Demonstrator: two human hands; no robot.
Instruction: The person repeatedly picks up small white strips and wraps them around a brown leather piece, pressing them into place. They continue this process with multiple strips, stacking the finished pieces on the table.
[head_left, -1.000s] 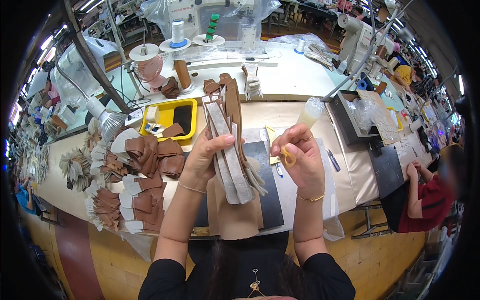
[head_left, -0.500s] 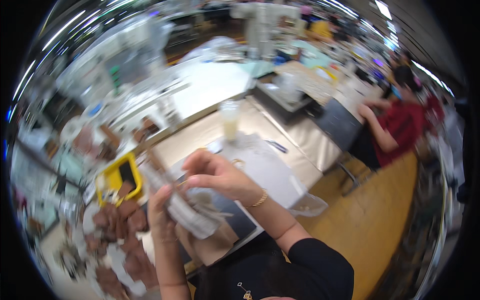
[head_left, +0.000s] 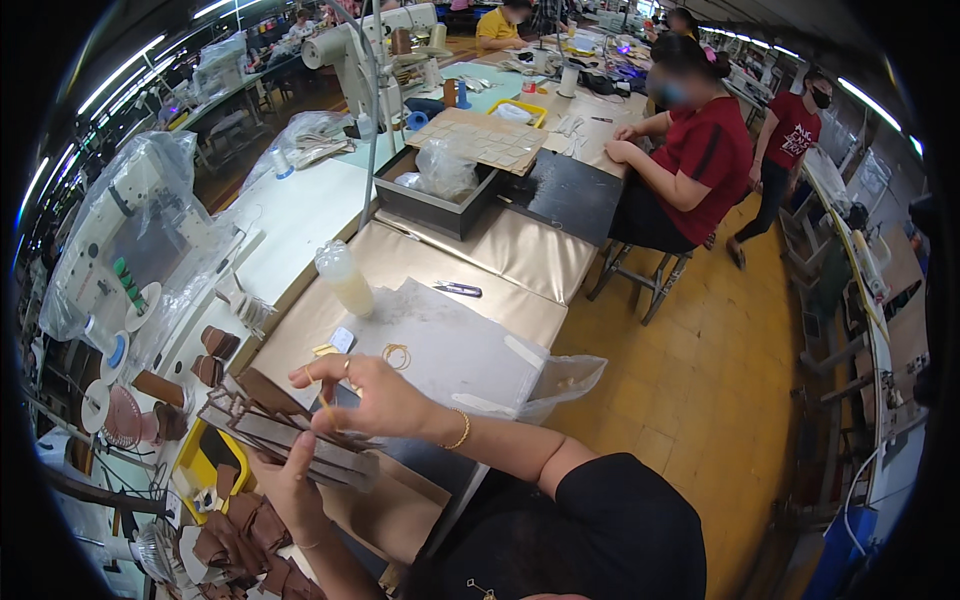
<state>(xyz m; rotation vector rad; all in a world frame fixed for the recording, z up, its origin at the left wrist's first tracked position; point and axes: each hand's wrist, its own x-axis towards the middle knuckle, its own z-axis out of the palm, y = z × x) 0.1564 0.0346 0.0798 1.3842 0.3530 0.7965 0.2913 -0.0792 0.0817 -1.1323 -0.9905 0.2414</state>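
Left hand (head_left: 285, 480) is gripping one stack of grey and brown pieces (head_left: 290, 440) from beneath, fingers closed round its lower edge; the stack is lying fanned and tilted above the table edge, in front of the person's chest. Piece count within the stack cannot be told; at least four layers are showing. Right hand (head_left: 365, 395) is resting on top of the stack, fingers curled, pinching one yellow rubber band (head_left: 325, 405) against it.

One further rubber band (head_left: 396, 356) is lying loose on the grey sheet (head_left: 470, 350), just beyond the right hand. One plastic bottle (head_left: 343, 277) is standing upright near the sheet's far corner. One pair of snips (head_left: 458, 289) is lying on the tan tabletop (head_left: 520, 250), well apart from the hands. One yellow tray (head_left: 205, 470) is sitting left of the stack, with brown pieces (head_left: 240, 545) heaped near it; their number cannot be told.

Two people in red tops are showing at the next table: one seated (head_left: 700, 150), one standing (head_left: 790, 130).
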